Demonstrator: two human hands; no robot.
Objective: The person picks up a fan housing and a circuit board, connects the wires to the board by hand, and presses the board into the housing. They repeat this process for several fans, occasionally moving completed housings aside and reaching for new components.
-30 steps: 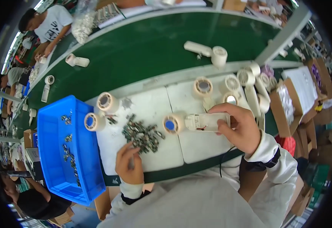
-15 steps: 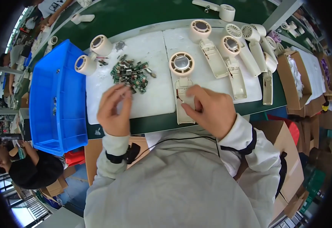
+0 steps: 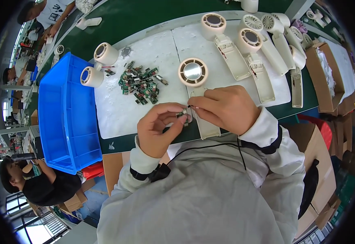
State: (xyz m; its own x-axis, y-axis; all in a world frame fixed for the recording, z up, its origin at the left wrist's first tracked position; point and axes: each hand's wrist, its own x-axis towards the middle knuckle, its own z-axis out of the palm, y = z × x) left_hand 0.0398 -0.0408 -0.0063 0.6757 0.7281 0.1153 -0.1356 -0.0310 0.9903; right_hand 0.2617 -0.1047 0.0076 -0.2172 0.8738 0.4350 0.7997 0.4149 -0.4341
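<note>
Between the thumb and fingers of my left hand (image 3: 156,129) is a small green circuit board (image 3: 181,115). Right beside it, my right hand (image 3: 229,107) pinches a thin wire (image 3: 189,106) with a dark end. The wire's end and the board are very close; whether they touch I cannot tell. Under my hands lies a cream handheld fan (image 3: 193,72), its round head pointing away from me. Its open handle shell (image 3: 208,129) is partly covered by my right hand. A pile of circuit boards (image 3: 138,84) sits on the white foam mat (image 3: 163,49), beyond my left hand.
A blue bin (image 3: 69,122) stands at the left. Two fan heads (image 3: 105,53) rest near it. More open fans (image 3: 232,57) and closed ones (image 3: 273,53) lie to the right, near a cardboard box (image 3: 328,81). Other people are at the left side.
My left hand has moved right from the pile's near edge and now holds a circuit board beside my right hand. The right hand has shifted slightly, the wire in its fingers.
</note>
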